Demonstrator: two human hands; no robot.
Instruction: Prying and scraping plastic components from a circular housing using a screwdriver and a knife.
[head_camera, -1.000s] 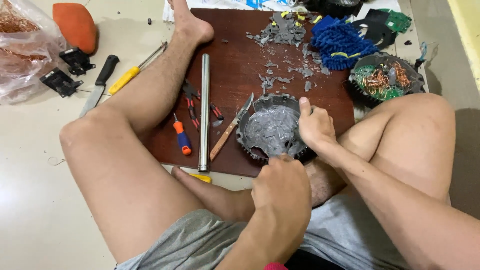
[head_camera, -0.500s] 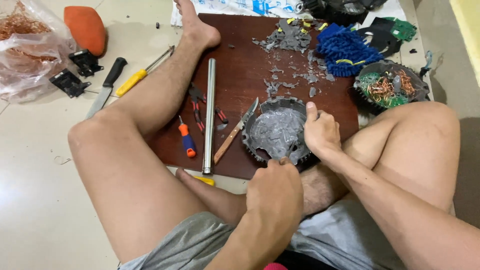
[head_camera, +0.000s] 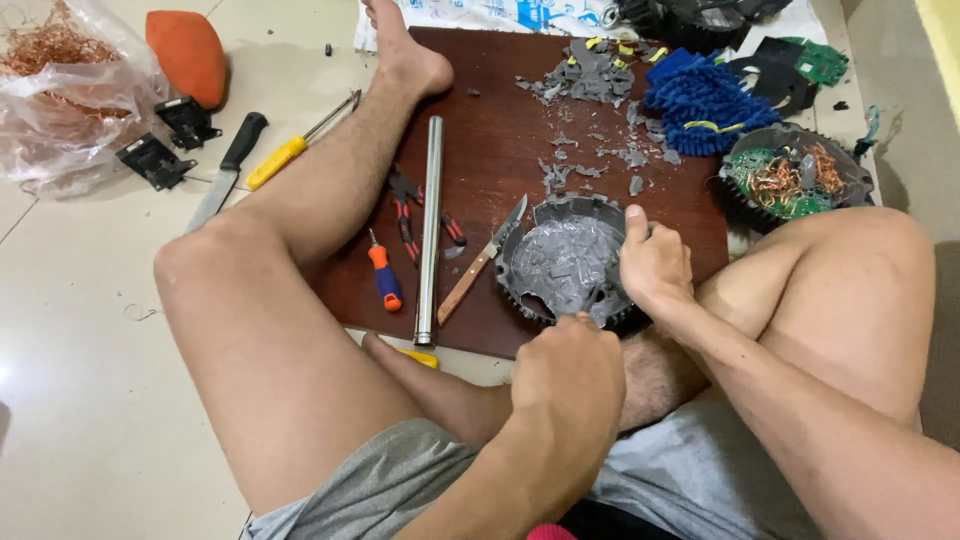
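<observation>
Grey, crumbling filler packs the round, toothed black motor housing (head_camera: 568, 268) at the dark red wooden board's (head_camera: 480, 100) near edge: probably stiff and brittle, held by the rim in the right hand's (head_camera: 652, 266) curled fingers, left hand (head_camera: 568, 385) clenched beside it.

Grey round casing (head_camera: 568, 262) on a dark red-brown board (head_camera: 490, 150); blue mop cloth (head_camera: 705, 95); orange-handled screwdriver (head_camera: 383, 278).

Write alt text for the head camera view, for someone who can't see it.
A person sitting on the floor grips a round grey motor housing with both hands, left hand and right hand, on a dark wooden board with a knife, metal tube and pliers.
</observation>
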